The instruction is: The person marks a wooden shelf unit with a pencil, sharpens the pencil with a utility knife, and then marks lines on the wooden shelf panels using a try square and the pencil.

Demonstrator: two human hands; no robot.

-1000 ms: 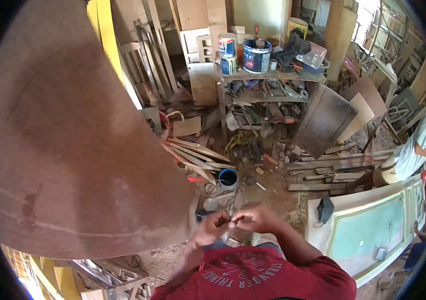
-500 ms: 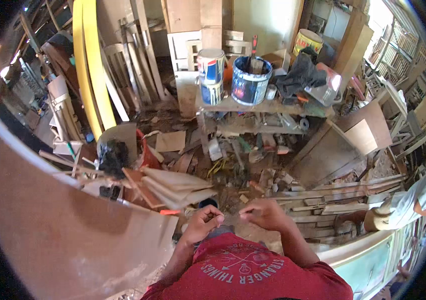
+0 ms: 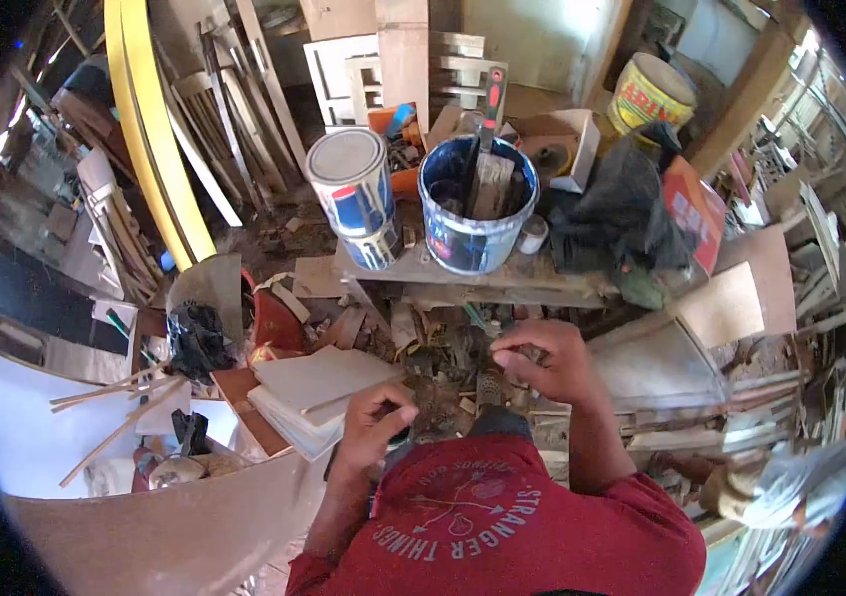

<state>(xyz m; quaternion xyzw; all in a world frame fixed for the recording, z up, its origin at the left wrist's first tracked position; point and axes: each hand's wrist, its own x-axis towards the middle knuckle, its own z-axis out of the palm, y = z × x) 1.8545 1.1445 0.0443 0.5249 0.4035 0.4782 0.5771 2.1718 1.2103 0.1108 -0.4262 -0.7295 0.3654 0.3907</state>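
My left hand [image 3: 375, 429] is raised in front of the red shirt, its fingers curled in and the thumb close to them. Just right of the stacked pale boards [image 3: 318, 392], it appears not to touch them. Higher and to the right, my right hand [image 3: 550, 360] has bent fingers with the thumb near the index finger. It hangs before the low wooden bench [image 3: 502, 288], apart from it. Anything inside either hand is too small or hidden to make out. On the bench stand a blue-stained bucket [image 3: 472, 243] holding tools and a lidded paint can [image 3: 348, 184].
A black plastic bag [image 3: 621, 214], a small jar [image 3: 533, 234] and a yellow tub [image 3: 651, 94] are around the bench. A large curved panel [image 3: 174, 536] lies at left. Wood scraps [image 3: 770, 437] cover the right floor, near another person [image 3: 790, 487].
The view has moved nearer to the bench, so the bucket and paint can look larger and lower. My right hand has risen and drawn farther from my left hand.
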